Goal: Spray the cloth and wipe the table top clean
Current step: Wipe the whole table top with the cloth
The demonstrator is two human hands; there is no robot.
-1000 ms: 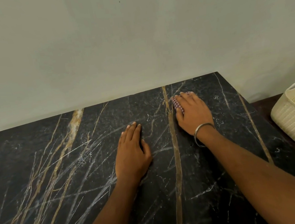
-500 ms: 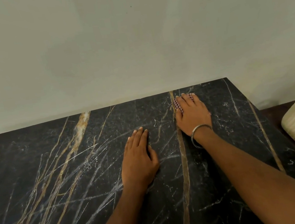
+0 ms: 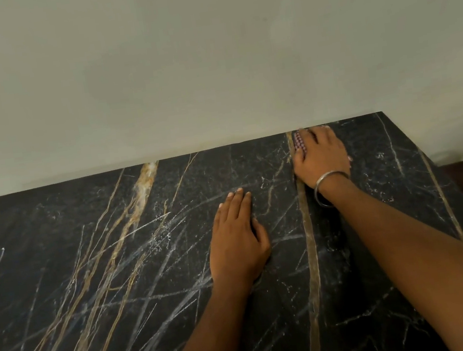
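Your right hand [image 3: 320,157] presses the checked cloth [image 3: 299,142] flat at the table's [image 3: 86,255] far edge; your left hand [image 3: 237,237] rests flat, fingers straight.

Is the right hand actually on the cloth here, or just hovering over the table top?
Touching. In the head view the right hand lies flat on the checked cloth, pressing it onto the dark marble table top; only the cloth's edge shows beside the fingers.

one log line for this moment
phase: wiping | right hand: presses cloth at far edge of table top | left hand: flat on table top
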